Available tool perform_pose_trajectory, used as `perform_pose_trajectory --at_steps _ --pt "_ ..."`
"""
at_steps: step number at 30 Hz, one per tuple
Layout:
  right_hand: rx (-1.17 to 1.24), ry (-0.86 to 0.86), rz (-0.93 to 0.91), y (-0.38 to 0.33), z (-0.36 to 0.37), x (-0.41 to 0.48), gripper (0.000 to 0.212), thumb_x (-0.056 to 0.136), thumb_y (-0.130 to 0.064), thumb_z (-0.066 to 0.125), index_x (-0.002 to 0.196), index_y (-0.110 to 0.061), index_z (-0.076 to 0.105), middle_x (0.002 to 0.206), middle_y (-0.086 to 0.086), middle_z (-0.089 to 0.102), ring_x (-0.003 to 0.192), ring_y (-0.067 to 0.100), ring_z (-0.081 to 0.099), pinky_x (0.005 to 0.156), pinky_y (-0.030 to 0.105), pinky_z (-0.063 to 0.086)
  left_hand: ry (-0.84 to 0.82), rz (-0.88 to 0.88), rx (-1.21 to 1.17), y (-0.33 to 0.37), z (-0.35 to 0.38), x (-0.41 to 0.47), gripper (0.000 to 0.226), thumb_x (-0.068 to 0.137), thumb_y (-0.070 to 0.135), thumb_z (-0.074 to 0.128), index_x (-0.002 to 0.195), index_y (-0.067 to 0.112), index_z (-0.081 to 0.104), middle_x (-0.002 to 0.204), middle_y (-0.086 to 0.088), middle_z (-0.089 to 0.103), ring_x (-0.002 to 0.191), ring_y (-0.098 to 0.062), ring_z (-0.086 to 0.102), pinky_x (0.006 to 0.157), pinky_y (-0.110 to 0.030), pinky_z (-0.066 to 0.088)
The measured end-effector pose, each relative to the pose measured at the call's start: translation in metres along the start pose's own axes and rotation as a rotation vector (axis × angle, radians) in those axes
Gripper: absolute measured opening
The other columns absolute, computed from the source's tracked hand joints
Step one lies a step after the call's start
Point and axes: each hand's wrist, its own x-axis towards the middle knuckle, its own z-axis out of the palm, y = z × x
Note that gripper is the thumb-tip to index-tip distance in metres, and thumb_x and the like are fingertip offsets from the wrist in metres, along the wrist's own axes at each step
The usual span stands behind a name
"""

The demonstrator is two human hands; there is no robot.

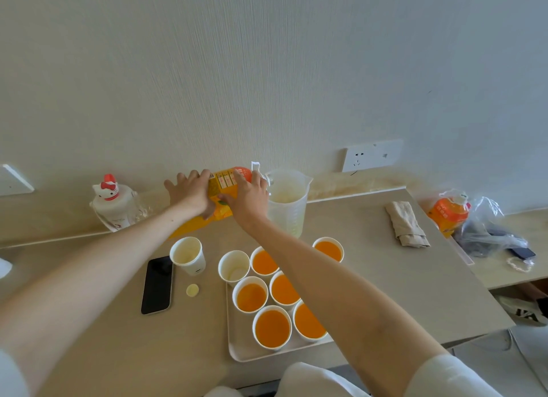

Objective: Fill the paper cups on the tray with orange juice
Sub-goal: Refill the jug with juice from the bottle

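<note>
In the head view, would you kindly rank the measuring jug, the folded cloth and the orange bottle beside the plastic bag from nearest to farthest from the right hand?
Measured from the right hand, which grips the juice bottle:
1. measuring jug, immediately to the hand's right.
2. folded cloth, further right on the table.
3. orange bottle, far right, on the adjoining surface.
</note>
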Motion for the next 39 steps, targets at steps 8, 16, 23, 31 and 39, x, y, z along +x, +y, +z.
perform_pose_trajectory --at_steps 8,16,23,31,39 --pt "0.043 0.011 0.006 0.001 -0.002 0.001 0.073 0.086 -0.041 0.069 0.148 -0.018 0.038 0.153 0.017 0.028 0.142 0.037 0.019 0.115 0.047 0.023 0.042 0.030 0.040 0.002 -0.006 0.000 0.084 0.066 0.020 0.072 0.139 0.023 0.032 0.136 -0.005 0.041 0.127 -0.032 0.034 0.102 -0.049 0.029" --pt "0.108 0.028 0.022 0.002 0.001 0.004 0.074 0.085 -0.041 0.071 0.148 -0.018 0.039 0.151 0.017 0.030 0.139 0.036 0.024 0.114 0.045 0.026 0.075 0.043 0.081 0.003 -0.011 0.003 0.087 0.067 0.019 0.068 0.144 0.024 0.028 0.136 -0.004 0.041 0.127 -0.031 0.034 0.103 -0.049 0.029" --pt "0.109 0.041 0.033 0.001 0.002 0.005 0.073 0.084 -0.039 0.072 0.146 -0.018 0.040 0.154 0.018 0.026 0.140 0.037 0.023 0.114 0.045 0.024 0.082 0.044 0.114 0.004 -0.013 0.004 0.086 0.065 0.019 0.071 0.140 0.025 0.031 0.134 -0.003 0.042 0.126 -0.031 0.035 0.102 -0.047 0.029" --pt "0.103 0.053 0.036 0.001 0.004 0.007 0.074 0.084 -0.041 0.071 0.147 -0.018 0.039 0.153 0.018 0.028 0.140 0.037 0.023 0.114 0.046 0.025 0.090 0.049 0.118 0.004 -0.014 0.007 0.087 0.061 0.016 0.073 0.138 0.024 0.033 0.131 -0.004 0.044 0.124 -0.031 0.036 0.101 -0.049 0.031" --pt "0.097 0.063 0.039 0.001 0.006 0.008 0.074 0.085 -0.041 0.071 0.147 -0.019 0.038 0.153 0.017 0.028 0.141 0.036 0.022 0.114 0.045 0.024 0.090 0.052 0.120 0.004 -0.014 0.007 0.087 0.064 0.017 0.074 0.140 0.024 0.031 0.134 -0.004 0.043 0.126 -0.031 0.035 0.104 -0.051 0.029"
